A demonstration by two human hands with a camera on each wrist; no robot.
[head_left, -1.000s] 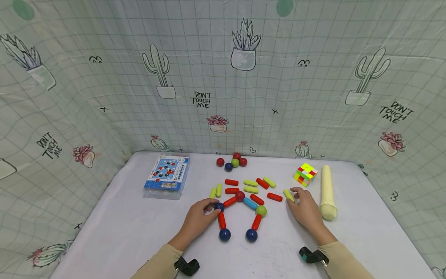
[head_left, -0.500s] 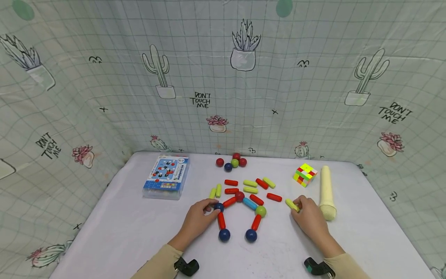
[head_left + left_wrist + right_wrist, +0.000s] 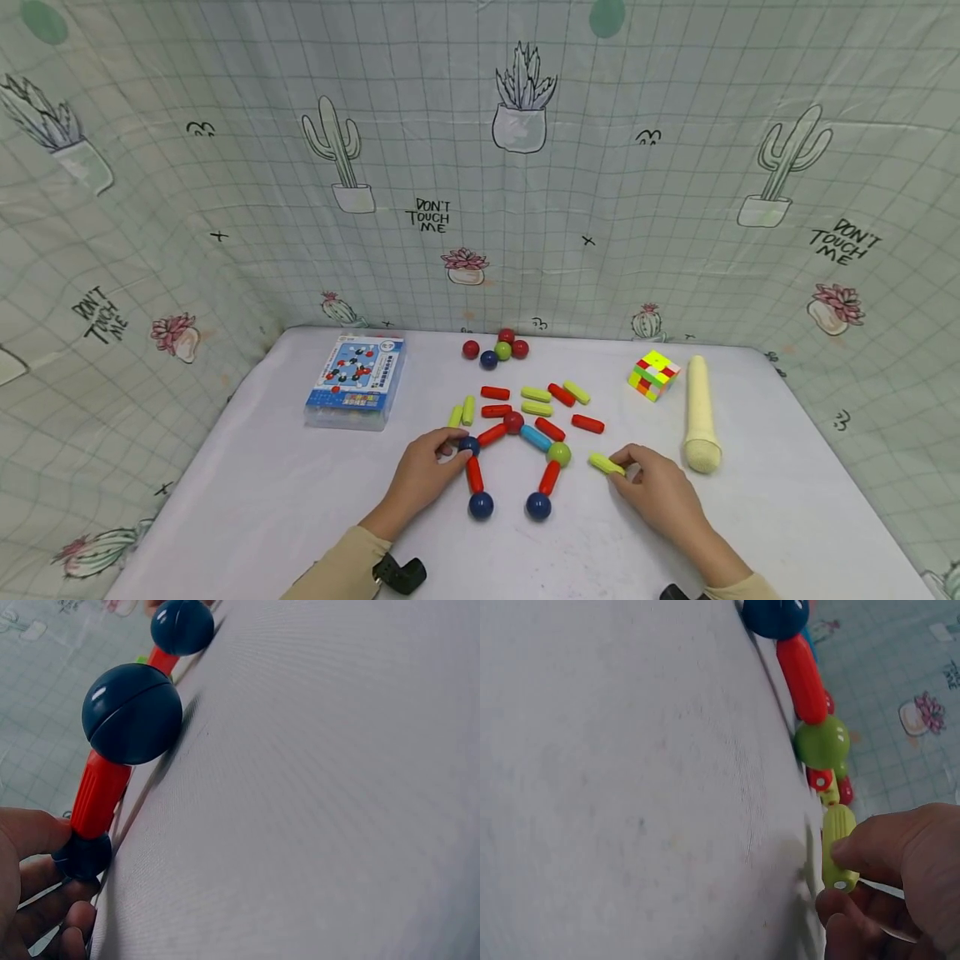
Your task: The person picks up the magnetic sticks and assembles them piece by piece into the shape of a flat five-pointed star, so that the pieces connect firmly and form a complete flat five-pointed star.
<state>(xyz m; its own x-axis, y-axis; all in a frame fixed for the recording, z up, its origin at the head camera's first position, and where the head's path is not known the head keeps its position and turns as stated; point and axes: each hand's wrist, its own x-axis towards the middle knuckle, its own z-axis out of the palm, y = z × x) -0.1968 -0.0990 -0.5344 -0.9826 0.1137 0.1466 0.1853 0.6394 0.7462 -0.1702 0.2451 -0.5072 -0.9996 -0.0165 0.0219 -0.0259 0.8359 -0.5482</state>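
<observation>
1. The landmark is the green ball (image 3: 559,454), the right shoulder of the arch of sticks and balls lying flat on the table (image 3: 262,492).
2. The right hand (image 3: 660,492) pinches a yellow-green stick (image 3: 606,464) between thumb and fingertips. The stick lies just right of the green ball, low over or on the table, not yet touching the ball; the right wrist view shows its free end pointing toward the ball.
3. The left hand (image 3: 423,471) sits well left of the green ball, its fingers curled round the dark blue ball (image 3: 469,445) at the arch's left shoulder. That grip looks meant to brace the figure.
4. To join the stick well, I judge it best to slide it along the table, end-on toward the green ball, so its round tip meets the ball squarely, not from the side.
5. Go slowly over the last gap: if these are magnetic pieces, the ball may jump toward the stick and drag the blue stick (image 3: 537,437) above-left of it and the red stick (image 3: 549,477) below it out of line.
6. Keep the bracing hand firm until the new joint settles.
7. Keep the right wrist clear of the lower dark blue ball (image 3: 537,505), below-left of the green ball.
</observation>
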